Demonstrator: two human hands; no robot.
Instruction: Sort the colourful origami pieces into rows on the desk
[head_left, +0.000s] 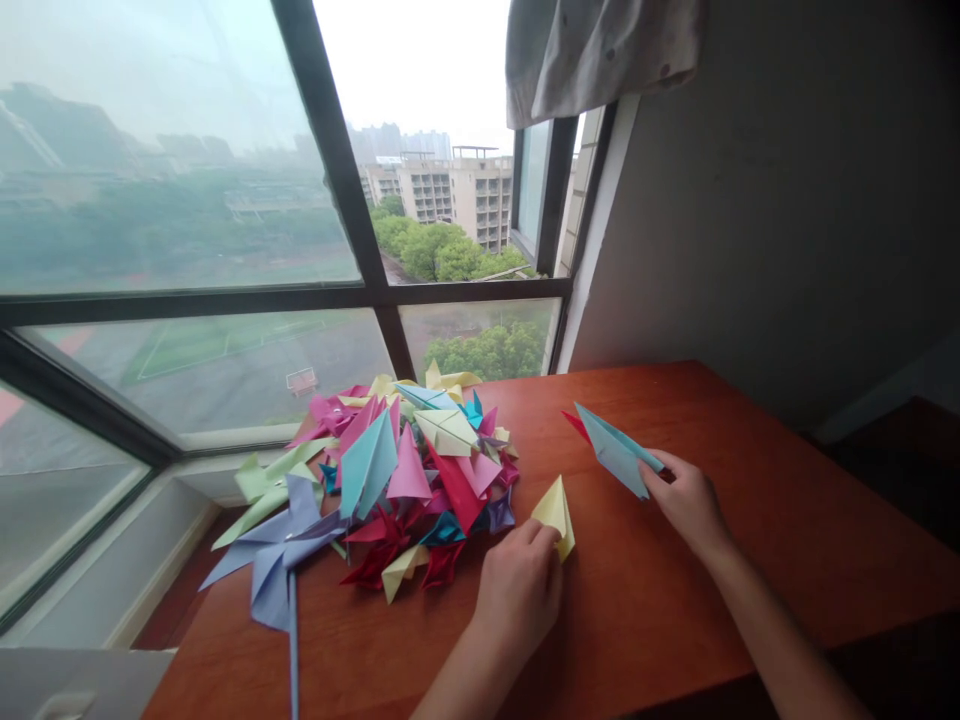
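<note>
My left hand (520, 580) has its fingers closed on a pale yellow folded-paper piece (556, 515), which looks like a paper plane, low over the table's middle. In my right hand (684, 498) is a light blue paper plane (616, 452), its nose pointing up and left. A red paper tip (576, 426) shows behind the blue plane, partly hidden by it. To the left of my left hand lies a heap of folded paper in many colours, with a blue paper plane (369, 466), a pale green paper plane (447, 432) and a pink folded piece (409, 468) on top.
A lilac pinwheel (289, 550) on a stick lies at the heap's front left, beside a light green pinwheel (277, 485). The reddish-brown table (645, 630) meets windows (465, 290) behind and a grey wall (750, 220) at right. A curtain (600, 55) hangs above.
</note>
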